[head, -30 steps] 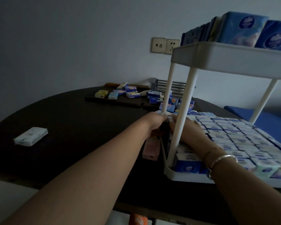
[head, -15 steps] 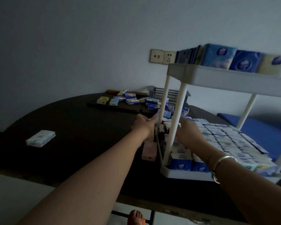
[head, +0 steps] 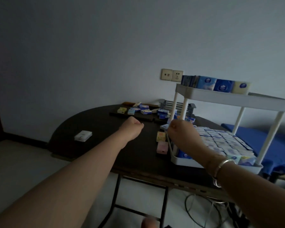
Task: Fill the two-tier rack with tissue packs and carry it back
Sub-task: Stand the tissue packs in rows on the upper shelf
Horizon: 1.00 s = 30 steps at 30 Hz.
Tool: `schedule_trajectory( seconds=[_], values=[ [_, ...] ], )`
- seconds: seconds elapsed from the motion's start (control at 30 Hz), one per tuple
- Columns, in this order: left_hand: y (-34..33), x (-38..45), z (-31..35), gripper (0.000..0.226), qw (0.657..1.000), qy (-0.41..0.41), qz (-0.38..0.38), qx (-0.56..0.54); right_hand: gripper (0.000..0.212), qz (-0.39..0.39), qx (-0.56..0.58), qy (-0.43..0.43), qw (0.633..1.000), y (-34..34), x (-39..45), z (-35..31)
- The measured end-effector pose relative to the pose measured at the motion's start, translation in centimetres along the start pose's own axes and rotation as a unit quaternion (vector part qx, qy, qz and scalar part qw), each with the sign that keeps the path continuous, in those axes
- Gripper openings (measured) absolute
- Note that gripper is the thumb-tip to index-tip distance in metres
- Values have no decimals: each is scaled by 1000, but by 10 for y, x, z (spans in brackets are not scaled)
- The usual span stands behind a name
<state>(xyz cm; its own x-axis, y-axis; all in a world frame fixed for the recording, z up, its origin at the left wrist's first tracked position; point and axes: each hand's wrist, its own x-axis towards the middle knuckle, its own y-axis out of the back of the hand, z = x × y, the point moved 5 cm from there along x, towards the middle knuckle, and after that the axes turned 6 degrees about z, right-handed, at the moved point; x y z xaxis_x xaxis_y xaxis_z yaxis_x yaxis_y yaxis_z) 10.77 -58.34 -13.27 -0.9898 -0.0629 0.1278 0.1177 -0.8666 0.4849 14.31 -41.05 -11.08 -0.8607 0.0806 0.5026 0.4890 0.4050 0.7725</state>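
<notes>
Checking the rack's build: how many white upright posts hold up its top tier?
4: two at the white plastic rack's left end, two at its right.

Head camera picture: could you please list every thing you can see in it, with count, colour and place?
rack: one, white, two tiers, on the table's right part
packs in rack: many, mostly blue and white, lower tier covered; a row stands at the back of the upper tier
loose packs: about a dozen, blue, white, yellow, far side of table
pink pack: one, beside the rack's left edge
yellow pack: one, just behind the pink one
white pack: one, alone on the table's left part
table: one, dark, round
wall sockets: two, beige
left hand: fingers curled, holding nothing
right hand: over the rack's left end, fingers hidden
</notes>
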Motion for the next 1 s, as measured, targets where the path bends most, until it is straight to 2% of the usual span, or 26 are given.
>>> schedule_trajectory(
  seconds=[0.03, 0.13, 0.23, 0.37, 0.47, 0.6, 0.8, 0.87, 0.93, 1.0],
  values=[
    [9, -2, -2, 6, 1000, 2, 4, 1, 18, -13, 3, 4, 1000, -6, 4, -10],
    [32, 8, -16, 21, 1000, 6, 13, 1, 19, -43, -8, 13, 999, -30, 25, -36],
    [52, 32, -38, 26, 999, 24, 28, 5, 20, -72, -23, 33, 997, -67, 59, -55],
    [58, 81, -79, 24, 997, 58, 41, 12, 24, -115, -16, 57, 992, -135, 120, -56],
    [51, 133, -108, 23, 996, 77, 49, 13, 37, -131, -13, 77, 988, -188, 166, -47],
    [29, 210, -142, 23, 993, 105, 57, 15, 46, -123, -35, 89, 988, -256, 234, -29],
    [-1, 306, -171, 17, 992, 90, 62, 66, 66, -82, -55, 93, 991, -347, 317, -2],
    [-6, 324, -174, 16, 990, 98, 56, 80, 70, -91, -66, 95, 989, -365, 338, 1],
    [-10, 332, -176, 16, 989, 107, 37, 96, 70, -134, -82, 95, 983, -378, 347, 1],
    [-10, 332, -176, 16, 990, 105, 18, 97, 63, -121, -110, 120, 979, -380, 346, -1]
  ],
)
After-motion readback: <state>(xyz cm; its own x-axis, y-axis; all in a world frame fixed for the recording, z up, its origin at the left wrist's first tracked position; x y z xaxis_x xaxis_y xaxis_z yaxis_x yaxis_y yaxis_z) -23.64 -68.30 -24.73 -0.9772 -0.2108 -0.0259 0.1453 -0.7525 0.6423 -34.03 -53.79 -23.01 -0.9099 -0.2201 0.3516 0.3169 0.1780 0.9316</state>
